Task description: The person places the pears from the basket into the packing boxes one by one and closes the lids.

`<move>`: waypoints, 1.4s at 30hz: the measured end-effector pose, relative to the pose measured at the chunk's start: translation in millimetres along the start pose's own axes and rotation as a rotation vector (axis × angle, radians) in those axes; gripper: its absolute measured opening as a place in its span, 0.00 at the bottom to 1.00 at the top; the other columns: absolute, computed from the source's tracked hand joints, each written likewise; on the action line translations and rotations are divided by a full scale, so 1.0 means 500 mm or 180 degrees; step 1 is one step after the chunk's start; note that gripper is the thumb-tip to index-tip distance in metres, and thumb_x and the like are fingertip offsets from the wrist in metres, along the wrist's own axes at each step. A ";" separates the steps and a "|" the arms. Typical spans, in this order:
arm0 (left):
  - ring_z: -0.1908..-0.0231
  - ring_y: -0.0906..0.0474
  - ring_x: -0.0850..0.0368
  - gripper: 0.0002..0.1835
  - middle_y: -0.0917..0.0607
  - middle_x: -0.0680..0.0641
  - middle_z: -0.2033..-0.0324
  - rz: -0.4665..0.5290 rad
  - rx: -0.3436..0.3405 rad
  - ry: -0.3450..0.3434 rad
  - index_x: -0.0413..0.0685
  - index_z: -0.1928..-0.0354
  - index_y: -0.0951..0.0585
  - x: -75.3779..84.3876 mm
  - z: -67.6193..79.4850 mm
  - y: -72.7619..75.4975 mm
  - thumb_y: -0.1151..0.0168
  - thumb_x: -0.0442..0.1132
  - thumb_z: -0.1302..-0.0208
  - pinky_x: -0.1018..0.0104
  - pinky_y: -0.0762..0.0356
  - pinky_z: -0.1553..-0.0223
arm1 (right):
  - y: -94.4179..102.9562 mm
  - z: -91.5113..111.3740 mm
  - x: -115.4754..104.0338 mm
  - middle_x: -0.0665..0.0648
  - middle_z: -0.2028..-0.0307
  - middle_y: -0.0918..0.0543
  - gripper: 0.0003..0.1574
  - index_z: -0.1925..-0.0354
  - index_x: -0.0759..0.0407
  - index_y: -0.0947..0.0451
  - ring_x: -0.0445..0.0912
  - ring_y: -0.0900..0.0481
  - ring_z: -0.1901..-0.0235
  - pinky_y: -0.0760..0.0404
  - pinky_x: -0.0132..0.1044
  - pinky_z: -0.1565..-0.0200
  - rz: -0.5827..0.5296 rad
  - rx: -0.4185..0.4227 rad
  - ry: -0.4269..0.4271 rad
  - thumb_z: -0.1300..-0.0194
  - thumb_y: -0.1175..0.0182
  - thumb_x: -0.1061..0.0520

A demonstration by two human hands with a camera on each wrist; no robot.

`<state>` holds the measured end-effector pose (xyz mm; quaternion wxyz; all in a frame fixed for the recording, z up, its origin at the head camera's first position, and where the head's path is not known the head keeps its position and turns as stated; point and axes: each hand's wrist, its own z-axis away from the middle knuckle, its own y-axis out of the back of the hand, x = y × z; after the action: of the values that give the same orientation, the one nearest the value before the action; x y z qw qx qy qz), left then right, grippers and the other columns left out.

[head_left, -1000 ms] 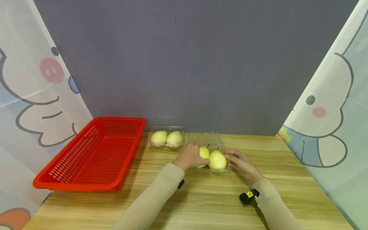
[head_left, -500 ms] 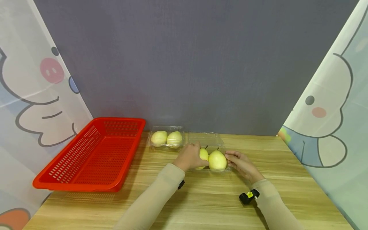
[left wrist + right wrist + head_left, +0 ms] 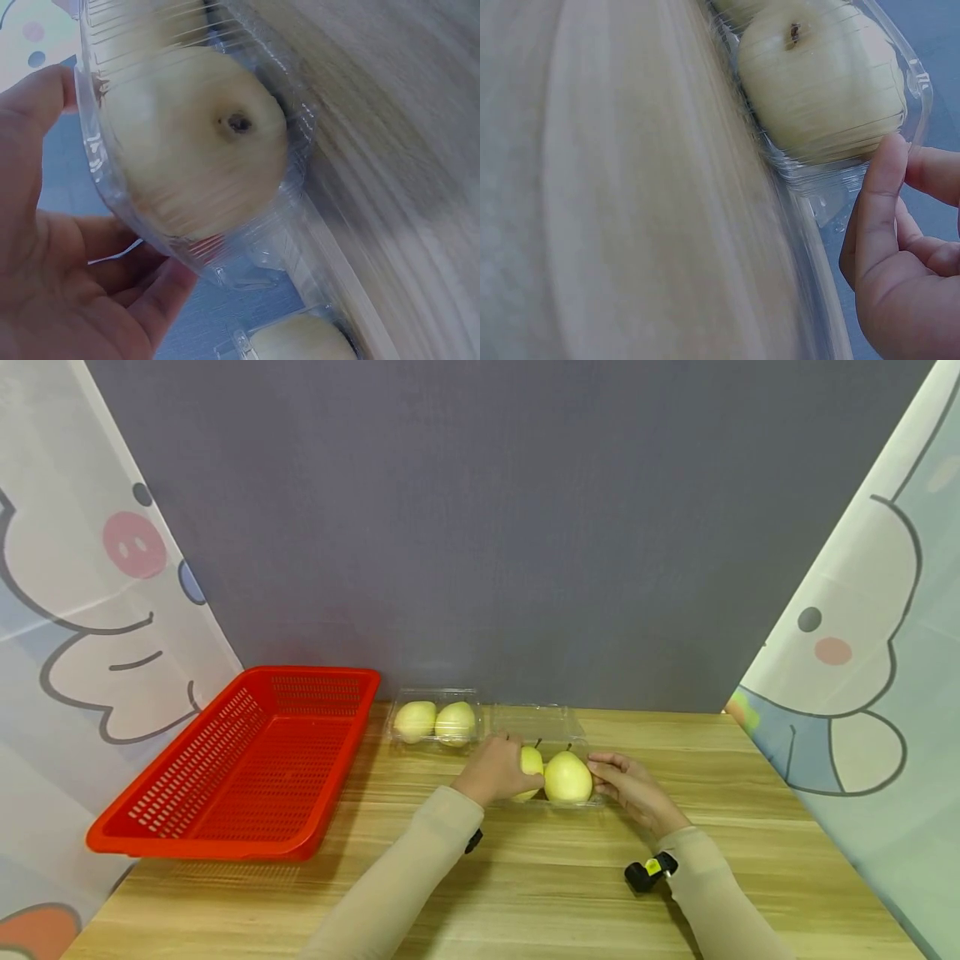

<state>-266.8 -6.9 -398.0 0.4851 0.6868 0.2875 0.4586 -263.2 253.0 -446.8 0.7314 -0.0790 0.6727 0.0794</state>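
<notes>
Two pale yellow pears lie side by side in a clear plastic clamshell box, its lid (image 3: 534, 723) tipped back behind them. My left hand (image 3: 491, 770) grips the left pear (image 3: 531, 764), thumb across its front; part of that pear is hidden. In the left wrist view, a pear (image 3: 195, 142) shows through the ribbed plastic, with my thumb and fingers around the box end. The right pear (image 3: 567, 778) sits beside it. My right hand (image 3: 633, 789) pinches the right edge of the box, as the right wrist view shows at the box corner (image 3: 919, 90).
To the left stands a red plastic basket (image 3: 288, 768) with slotted sides. Another clear box holding two pears (image 3: 435, 722) sits at the back, against the grey panel (image 3: 480, 527). Printed sheets flank the wooden table (image 3: 555, 877) on both sides.
The left pear has shifted slightly, its stem now a little further left and lower, while my left hand stays around it. My right hand has kept its place at the box edge.
</notes>
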 end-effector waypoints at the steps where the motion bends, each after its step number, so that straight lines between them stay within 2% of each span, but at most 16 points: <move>1: 0.58 0.22 0.50 0.28 0.20 0.41 0.52 -0.0005 -0.0007 -0.0009 0.41 0.51 0.18 -0.001 0.000 0.000 0.34 0.58 0.41 0.62 0.23 0.65 | 0.000 0.000 0.000 0.53 0.57 0.25 0.32 0.34 0.80 0.42 0.39 0.24 0.62 0.19 0.27 0.59 0.0002 -0.0001 0.0002 0.25 0.44 0.61; 4: 0.68 0.28 0.55 0.19 0.19 0.46 0.61 0.0011 -0.0037 -0.0053 0.47 0.63 0.19 -0.002 0.000 0.002 0.37 0.57 0.37 0.65 0.31 0.73 | -0.001 0.001 -0.001 0.53 0.57 0.24 0.31 0.35 0.80 0.41 0.39 0.24 0.62 0.19 0.27 0.59 0.0001 0.0003 0.0009 0.25 0.45 0.61; 7: 0.72 0.31 0.57 0.17 0.19 0.46 0.61 0.0019 -0.0053 -0.0081 0.51 0.70 0.22 -0.003 0.001 0.004 0.38 0.57 0.35 0.65 0.34 0.75 | -0.001 0.001 -0.001 0.53 0.57 0.24 0.31 0.35 0.80 0.41 0.39 0.24 0.62 0.19 0.27 0.59 -0.0001 0.0010 0.0014 0.25 0.45 0.61; 14: 0.75 0.33 0.58 0.18 0.18 0.46 0.61 0.0037 -0.0089 -0.0087 0.48 0.63 0.20 -0.003 0.002 0.005 0.39 0.57 0.34 0.66 0.34 0.76 | -0.001 0.001 -0.001 0.53 0.57 0.24 0.31 0.35 0.80 0.41 0.39 0.24 0.63 0.19 0.27 0.60 0.0004 0.0008 -0.0017 0.25 0.45 0.61; 17: 0.70 0.27 0.55 0.18 0.17 0.43 0.53 -0.0019 -0.0100 -0.0091 0.51 0.70 0.21 -0.001 0.001 0.007 0.40 0.57 0.33 0.65 0.31 0.72 | 0.000 0.001 -0.002 0.53 0.57 0.24 0.31 0.34 0.79 0.41 0.39 0.24 0.63 0.19 0.27 0.60 0.0000 -0.0003 -0.0020 0.25 0.45 0.60; 20: 0.57 0.21 0.50 0.20 0.19 0.40 0.45 -0.0092 -0.0125 -0.0097 0.52 0.76 0.21 0.000 -0.001 0.008 0.41 0.57 0.32 0.61 0.25 0.63 | 0.000 0.001 -0.002 0.53 0.57 0.25 0.32 0.34 0.80 0.42 0.39 0.24 0.62 0.19 0.27 0.59 0.0007 -0.0016 -0.0014 0.25 0.45 0.60; 22: 0.49 0.21 0.46 0.21 0.19 0.39 0.43 -0.0109 -0.0133 -0.0084 0.48 0.70 0.17 0.000 -0.001 0.007 0.42 0.58 0.31 0.57 0.23 0.55 | 0.001 0.001 -0.002 0.53 0.57 0.25 0.33 0.33 0.80 0.43 0.39 0.24 0.62 0.19 0.27 0.59 0.0012 -0.0024 -0.0009 0.24 0.45 0.60; 24: 0.45 0.22 0.44 0.24 0.20 0.39 0.42 -0.0104 -0.0156 -0.0065 0.43 0.59 0.15 0.000 -0.002 0.007 0.42 0.58 0.31 0.54 0.23 0.48 | 0.001 0.001 -0.002 0.53 0.56 0.25 0.33 0.33 0.80 0.43 0.39 0.25 0.62 0.19 0.27 0.59 0.0017 -0.0028 -0.0004 0.24 0.45 0.60; 27: 0.43 0.23 0.43 0.30 0.20 0.39 0.42 -0.0063 -0.0163 -0.0045 0.38 0.43 0.19 -0.001 -0.001 0.007 0.41 0.58 0.31 0.51 0.24 0.43 | 0.002 0.000 -0.002 0.54 0.56 0.25 0.33 0.33 0.80 0.43 0.39 0.25 0.61 0.19 0.27 0.59 0.0022 -0.0043 0.0000 0.24 0.45 0.59; 28: 0.43 0.23 0.43 0.31 0.21 0.39 0.42 -0.0054 -0.0171 -0.0045 0.38 0.40 0.20 -0.001 0.000 0.007 0.42 0.58 0.31 0.51 0.24 0.42 | 0.003 0.000 -0.002 0.54 0.56 0.25 0.33 0.33 0.80 0.43 0.39 0.25 0.61 0.19 0.27 0.59 0.0022 -0.0048 0.0000 0.24 0.45 0.59; 32: 0.41 0.25 0.43 0.31 0.22 0.38 0.40 -0.0036 -0.0181 -0.0077 0.37 0.39 0.22 -0.002 0.003 0.010 0.42 0.57 0.30 0.51 0.25 0.40 | 0.003 0.000 -0.002 0.54 0.56 0.25 0.33 0.33 0.80 0.43 0.39 0.25 0.62 0.19 0.27 0.59 0.0013 -0.0068 0.0007 0.24 0.45 0.60; 38: 0.39 0.27 0.44 0.20 0.22 0.40 0.39 0.0051 -0.0115 -0.0218 0.43 0.58 0.15 -0.013 0.005 0.011 0.44 0.54 0.29 0.52 0.26 0.41 | 0.002 0.001 -0.002 0.53 0.57 0.25 0.32 0.34 0.80 0.42 0.39 0.24 0.62 0.19 0.27 0.59 -0.0002 -0.0069 0.0014 0.24 0.46 0.61; 39: 0.38 0.27 0.44 0.19 0.22 0.40 0.38 0.0099 -0.0097 -0.0225 0.44 0.58 0.15 -0.016 0.006 0.013 0.44 0.53 0.29 0.51 0.26 0.41 | 0.002 0.001 -0.002 0.53 0.57 0.25 0.31 0.34 0.80 0.42 0.39 0.24 0.62 0.19 0.27 0.59 0.0000 -0.0067 0.0015 0.24 0.46 0.61; 42: 0.35 0.30 0.42 0.22 0.23 0.40 0.37 0.0235 -0.0022 -0.0220 0.39 0.48 0.17 -0.025 0.008 0.019 0.45 0.51 0.28 0.48 0.30 0.37 | 0.002 0.002 -0.004 0.53 0.57 0.25 0.32 0.34 0.80 0.43 0.39 0.24 0.62 0.19 0.27 0.59 0.0007 -0.0071 0.0016 0.24 0.46 0.61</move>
<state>-268.7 -22.4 -394.1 0.4799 0.7107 0.2435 0.4532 -262.6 254.1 -445.0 0.7287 -0.0866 0.6737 0.0875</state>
